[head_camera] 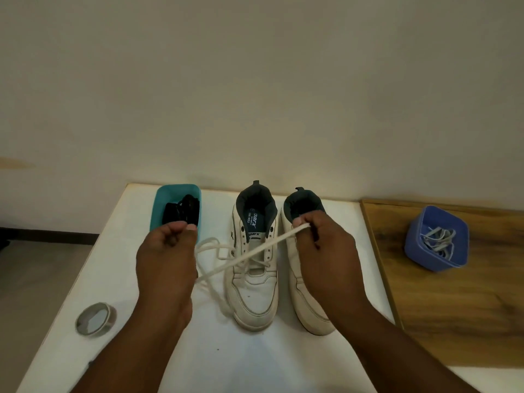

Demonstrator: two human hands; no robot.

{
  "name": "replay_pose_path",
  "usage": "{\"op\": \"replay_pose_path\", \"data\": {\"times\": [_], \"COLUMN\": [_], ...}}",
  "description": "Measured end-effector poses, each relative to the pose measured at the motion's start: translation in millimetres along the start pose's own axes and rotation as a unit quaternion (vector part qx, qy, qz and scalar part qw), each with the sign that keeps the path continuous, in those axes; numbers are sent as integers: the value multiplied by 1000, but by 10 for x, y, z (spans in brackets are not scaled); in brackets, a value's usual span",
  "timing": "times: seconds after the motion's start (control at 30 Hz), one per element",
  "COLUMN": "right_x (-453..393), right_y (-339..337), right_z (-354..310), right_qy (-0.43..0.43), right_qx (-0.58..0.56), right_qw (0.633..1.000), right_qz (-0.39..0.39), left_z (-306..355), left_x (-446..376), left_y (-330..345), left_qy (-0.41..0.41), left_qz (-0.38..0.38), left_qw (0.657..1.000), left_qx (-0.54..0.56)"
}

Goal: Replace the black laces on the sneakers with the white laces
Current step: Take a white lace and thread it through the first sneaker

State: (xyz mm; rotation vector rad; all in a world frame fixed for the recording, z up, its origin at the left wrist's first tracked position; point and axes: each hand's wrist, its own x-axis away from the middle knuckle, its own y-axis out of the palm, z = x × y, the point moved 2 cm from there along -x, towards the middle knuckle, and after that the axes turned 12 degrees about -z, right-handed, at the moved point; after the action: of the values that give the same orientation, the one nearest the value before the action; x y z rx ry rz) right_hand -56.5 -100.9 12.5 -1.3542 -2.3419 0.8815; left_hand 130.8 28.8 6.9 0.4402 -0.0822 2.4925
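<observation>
Two white sneakers stand side by side on the white table (255,364), toes toward me. The left sneaker (255,279) has a white lace (243,256) threaded through its lower eyelets. My right hand (323,259) hovers over the right sneaker (309,313) and pinches one end of that lace, which runs taut across the left sneaker. My left hand (167,256) is beside the left sneaker with curled fingers and holds the other part of the lace, which loops loosely beside it. A teal tray (161,205) behind my left hand contains black laces (183,211).
A blue tub (436,239) holding more white laces (439,239) sits on the wooden surface (453,307) at the right. A roll of tape (95,319) lies near the table's left edge. The wall is close behind the sneakers.
</observation>
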Motion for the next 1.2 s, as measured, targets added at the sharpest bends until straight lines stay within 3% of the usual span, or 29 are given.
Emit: {"op": "replay_pose_path", "data": {"times": [0.13,0.3,0.4,0.47,0.5,0.53,0.6,0.67,0.7,0.8,1.0,1.13,1.2], "right_x": [30,-17,1,34,50,63,103,164,199,245,250,120,37], "right_y": [10,-108,-59,2,36,77,163,238,268,313,308,215,175], "right_z": [-67,-151,-204,-228,-233,-235,-248,-265,-274,-277,-262,-172,-99], "right_qy": [-18,-39,-53,-78,-92,-110,-164,-220,-240,-250,-229,-103,-65], "right_qx": [-98,-185,-201,-168,-142,-109,-36,15,29,58,61,-4,-23], "right_qw": [993,972,974,982,986,987,977,952,938,913,899,976,988], "right_qz": [70,139,93,36,-1,-42,-128,-212,-247,-316,-368,-191,-141], "left_z": [-8,-112,-135,-108,-76,-31,47,65,66,-6,-39,-49,-97], "left_x": [9,51,136,185,196,202,205,226,234,169,92,106,90], "left_y": [2,-53,-39,-5,17,46,122,234,268,275,253,264,255], "left_qy": [49,65,65,90,124,173,215,118,62,0,-21,43,57], "left_qz": [-41,-87,-91,-36,-7,10,-45,-151,-185,-231,-212,-227,-232], "left_qw": [979,878,828,767,760,771,851,934,949,942,958,926,910], "left_qx": [-194,-465,-550,-634,-638,-612,-477,-301,-250,-244,-191,-298,-338]}}
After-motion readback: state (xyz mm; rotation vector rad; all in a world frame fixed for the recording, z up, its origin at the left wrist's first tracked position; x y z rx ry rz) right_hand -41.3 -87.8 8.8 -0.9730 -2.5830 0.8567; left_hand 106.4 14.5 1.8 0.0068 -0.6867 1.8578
